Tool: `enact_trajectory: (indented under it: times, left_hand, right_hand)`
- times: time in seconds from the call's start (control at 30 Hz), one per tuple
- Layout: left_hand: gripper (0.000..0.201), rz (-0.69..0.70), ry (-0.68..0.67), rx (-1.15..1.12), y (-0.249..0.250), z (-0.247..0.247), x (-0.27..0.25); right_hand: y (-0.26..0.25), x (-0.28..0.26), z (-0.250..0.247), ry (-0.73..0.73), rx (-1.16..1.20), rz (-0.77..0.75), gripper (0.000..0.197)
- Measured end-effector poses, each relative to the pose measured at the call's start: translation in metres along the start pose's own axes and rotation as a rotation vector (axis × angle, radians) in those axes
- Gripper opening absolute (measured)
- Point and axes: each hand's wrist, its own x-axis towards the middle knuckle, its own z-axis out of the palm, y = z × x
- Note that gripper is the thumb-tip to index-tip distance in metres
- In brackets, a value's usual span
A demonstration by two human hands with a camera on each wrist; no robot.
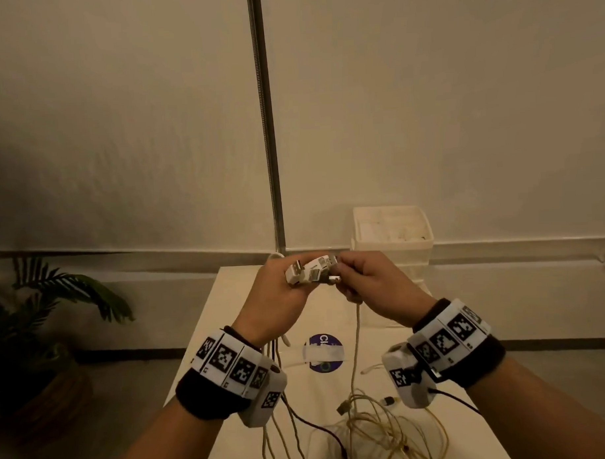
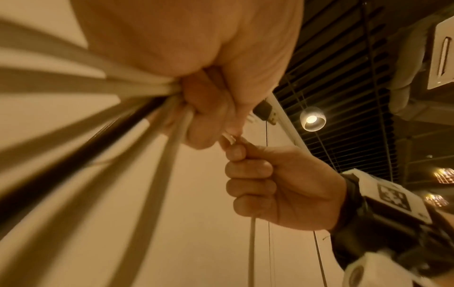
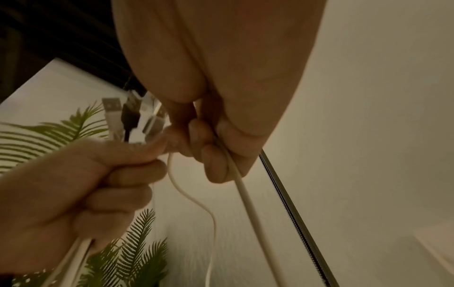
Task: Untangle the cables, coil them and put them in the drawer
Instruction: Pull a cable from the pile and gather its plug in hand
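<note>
Both hands are raised above the white table (image 1: 229, 321). My left hand (image 1: 279, 292) grips a bundle of several cable ends; their USB plugs (image 1: 311, 271) stick out above the fist. In the left wrist view white and black cables (image 2: 137, 108) run back from that fist (image 2: 209, 101). My right hand (image 1: 368, 282) touches the bundle and grips one white cable (image 1: 358, 334), which hangs down to a loose tangle (image 1: 387, 429) on the table. In the right wrist view this cable (image 3: 245, 196) passes through the curled fingers (image 3: 209, 147), next to the plugs (image 3: 123, 114).
A white plastic drawer unit (image 1: 392, 233) stands at the table's far right end against the wall. A metal pole (image 1: 266, 127) rises behind the table. A potted palm (image 1: 57, 306) stands on the floor to the left. A round purple sticker (image 1: 324, 340) marks the tabletop.
</note>
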Motion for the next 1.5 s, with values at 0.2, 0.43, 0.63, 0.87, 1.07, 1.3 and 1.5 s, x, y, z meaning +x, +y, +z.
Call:
enact_trajectory:
  times: [0.2, 0.43, 0.63, 0.87, 1.07, 1.3, 1.5]
  left_hand:
    - [0.018, -0.012, 0.151, 0.184, -0.016, 0.005, 0.005]
    - [0.015, -0.150, 0.521, 0.076, -0.018, -0.031, 0.034]
    - [0.019, -0.223, 0.747, -0.012, -0.036, -0.065, 0.038]
    - [0.047, -0.198, 0.543, 0.168, -0.031, -0.049, 0.011]
    - [0.027, 0.163, 0.216, -0.002, -0.016, -0.018, 0.007]
    - [0.016, 0.116, 0.226, -0.164, -0.010, -0.015, 0.019]
    - [0.044, 0.023, 0.073, -0.206, -0.005, -0.020, 0.016]
  right_hand:
    - [-0.006, -0.006, -0.001, -0.039, 0.009, 0.015, 0.024]
    - [0.043, -0.011, 0.015, -0.092, 0.035, 0.114, 0.022]
    - [0.074, -0.018, 0.020, -0.074, 0.028, 0.189, 0.024]
    - [0.039, -0.006, -0.002, 0.153, 0.306, 0.150, 0.026]
    - [0.006, 0.005, -0.009, 0.007, -0.278, 0.021, 0.025]
    - [-0.015, 0.013, -0.023, 0.025, -0.449, -0.010, 0.025]
    - [-0.020, -0.003, -0.026, -0.015, -0.059, 0.119, 0.024]
